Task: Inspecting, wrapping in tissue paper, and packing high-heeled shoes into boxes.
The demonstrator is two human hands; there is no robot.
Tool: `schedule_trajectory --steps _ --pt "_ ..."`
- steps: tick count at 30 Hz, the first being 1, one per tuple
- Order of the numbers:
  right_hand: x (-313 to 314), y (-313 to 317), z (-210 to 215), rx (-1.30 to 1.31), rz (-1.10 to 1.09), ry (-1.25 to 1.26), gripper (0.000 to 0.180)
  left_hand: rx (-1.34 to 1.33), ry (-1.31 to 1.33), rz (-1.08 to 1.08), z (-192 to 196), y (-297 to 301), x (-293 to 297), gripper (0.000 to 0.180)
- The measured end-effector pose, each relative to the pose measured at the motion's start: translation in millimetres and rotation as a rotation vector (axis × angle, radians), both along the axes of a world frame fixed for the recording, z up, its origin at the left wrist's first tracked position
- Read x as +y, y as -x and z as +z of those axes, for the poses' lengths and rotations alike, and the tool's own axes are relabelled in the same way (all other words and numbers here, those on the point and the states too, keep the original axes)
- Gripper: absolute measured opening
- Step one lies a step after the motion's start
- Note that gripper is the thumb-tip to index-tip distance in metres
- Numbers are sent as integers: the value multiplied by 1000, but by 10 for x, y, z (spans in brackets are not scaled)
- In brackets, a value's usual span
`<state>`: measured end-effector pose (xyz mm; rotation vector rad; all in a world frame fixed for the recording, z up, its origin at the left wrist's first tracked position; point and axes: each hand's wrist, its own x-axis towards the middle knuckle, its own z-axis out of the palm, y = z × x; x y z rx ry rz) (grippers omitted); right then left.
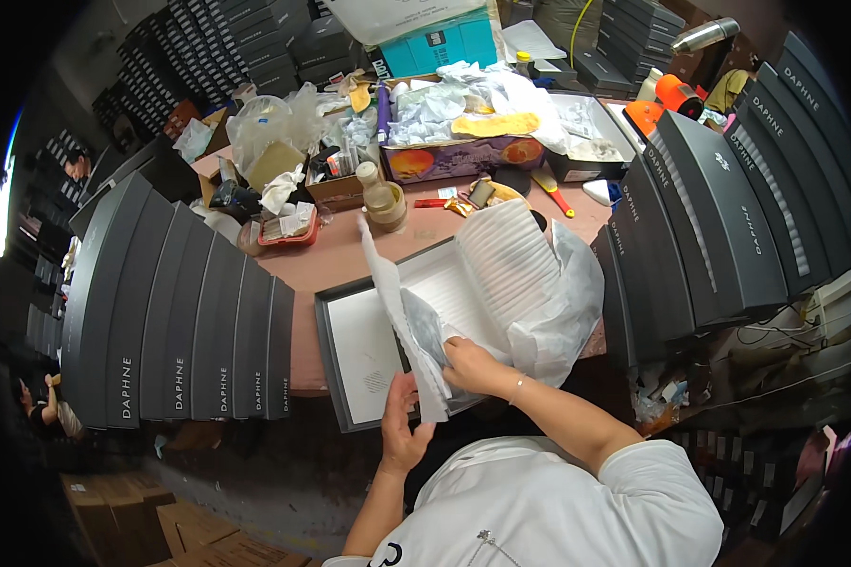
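Right hand [470, 367] pinches the lower part of a sheet of white tissue paper [399, 312], fingers pressed together on it, just above the near rim of an open dark box [336, 369]. Left hand [402, 425] sits just below and to the left, fingers loosely spread, fingertips touching the sheet's bottom edge. The sheet rises upright from both hands.

Box contents: pale lining on the floor to the left of the hands; a ribbed white sheet [506, 250] and more crumpled tissue [563, 302] beyond and to the right of the right hand, spilling over the box's far side.

Further beyond the hands, on the pinkish table [326, 260]: one purple carton [454, 156] stuffed with white wrapping, one teal box [444, 42] behind it, one tan roll of tape [386, 203].

Left of the hands: a row of about seven dark grey boxes [184, 312] standing on edge. Right of the hands: a similar row [719, 217], exact count unclear.
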<state>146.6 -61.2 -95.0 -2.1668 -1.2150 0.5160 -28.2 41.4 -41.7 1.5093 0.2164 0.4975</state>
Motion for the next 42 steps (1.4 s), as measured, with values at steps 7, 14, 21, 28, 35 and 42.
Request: schedule_trajectory --steps 7,14,21,28,35,42 --pt "-68 -396 1 428 -376 -94 32 184 130 136 -448 349 446 53" --pt "381 -741 -168 -51 -401 -475 24 158 -62 236 -180 -224 393 38" --pt "-491 -489 726 -775 -293 107 65 283 -1080 88 31 -1161 211 78" --pt "-2071 -325 1180 -515 -616 444 87 767 -1170 -894 -70 -1971 152 73" --pt "-1934 -564 1106 -300 -577 -296 38 683 -1371 -528 -341 -1803 186 53" --pt "-1353 -1592 1891 -233 -720 -691 24 270 -668 -210 -247 -1927 550 41"
